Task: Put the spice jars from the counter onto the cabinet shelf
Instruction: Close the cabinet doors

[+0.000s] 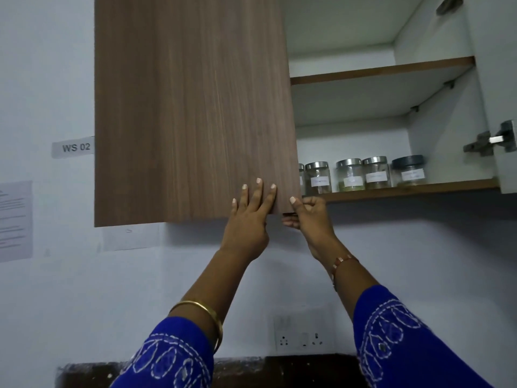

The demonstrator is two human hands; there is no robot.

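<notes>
Closing step, as judged: left hand [249,217] lay flat-fingered on the cabinet door [193,107], right hand [306,217] pinched its corner; jars [349,175] stood shelved; swinging it shut seemed next.

"WS 02" label [73,147] and printed sheet [15,221] on the wall, socket plate [303,333] above dark counter [279,371]
</notes>
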